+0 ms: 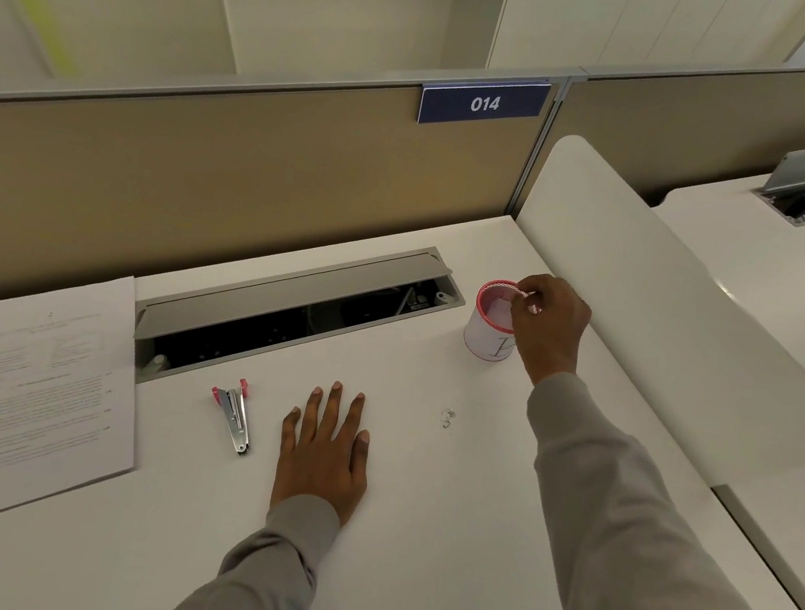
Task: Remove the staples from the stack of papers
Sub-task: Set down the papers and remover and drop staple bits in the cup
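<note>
1. Stack of papers [36,389] — laid flat at the left edge of the desk [419,552], well apart from both hands.
2. Staple remover [234,417] — laid between the stack of papers and the left hand, touched by neither hand.
3. Left hand [324,453] — pressed flat on the desk, fingers straight and spread.
4. Right hand [549,324] — held over a pink-rimmed cup [485,340], fingers curled and pinched on a patterned cord [503,285] at the rim.
5. Loose staples [448,417] — scattered on the desk between the hands.

Left hand [322,448] flat, right hand [549,324] curled.
</note>
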### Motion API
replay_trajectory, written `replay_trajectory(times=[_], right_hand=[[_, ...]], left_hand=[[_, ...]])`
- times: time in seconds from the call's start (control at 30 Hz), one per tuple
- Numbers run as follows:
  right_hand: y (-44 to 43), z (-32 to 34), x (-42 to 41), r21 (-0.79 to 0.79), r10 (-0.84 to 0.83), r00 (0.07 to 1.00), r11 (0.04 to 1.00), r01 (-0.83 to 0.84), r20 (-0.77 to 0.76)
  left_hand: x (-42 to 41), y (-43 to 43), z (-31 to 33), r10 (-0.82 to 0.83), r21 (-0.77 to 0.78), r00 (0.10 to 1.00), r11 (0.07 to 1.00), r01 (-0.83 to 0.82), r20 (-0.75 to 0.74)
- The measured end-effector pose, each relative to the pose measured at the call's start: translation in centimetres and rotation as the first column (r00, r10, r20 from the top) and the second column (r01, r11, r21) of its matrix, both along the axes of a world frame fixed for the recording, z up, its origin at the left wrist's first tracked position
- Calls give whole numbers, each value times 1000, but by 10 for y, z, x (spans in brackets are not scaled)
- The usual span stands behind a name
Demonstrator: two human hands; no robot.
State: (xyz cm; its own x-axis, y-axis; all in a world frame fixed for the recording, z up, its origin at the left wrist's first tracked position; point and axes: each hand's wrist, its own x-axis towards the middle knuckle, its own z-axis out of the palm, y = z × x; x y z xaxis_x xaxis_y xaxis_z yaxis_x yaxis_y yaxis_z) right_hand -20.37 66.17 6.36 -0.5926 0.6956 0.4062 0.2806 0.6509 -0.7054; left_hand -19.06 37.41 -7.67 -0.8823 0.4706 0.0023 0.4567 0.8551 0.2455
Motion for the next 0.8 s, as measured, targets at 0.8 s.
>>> replay_trajectory(times=[0.8], right_hand=[[-90, -113, 88, 127, 173, 645, 912, -391, 745]], left_hand=[[1, 0, 1, 6, -1, 1000, 1000, -6, 14]])
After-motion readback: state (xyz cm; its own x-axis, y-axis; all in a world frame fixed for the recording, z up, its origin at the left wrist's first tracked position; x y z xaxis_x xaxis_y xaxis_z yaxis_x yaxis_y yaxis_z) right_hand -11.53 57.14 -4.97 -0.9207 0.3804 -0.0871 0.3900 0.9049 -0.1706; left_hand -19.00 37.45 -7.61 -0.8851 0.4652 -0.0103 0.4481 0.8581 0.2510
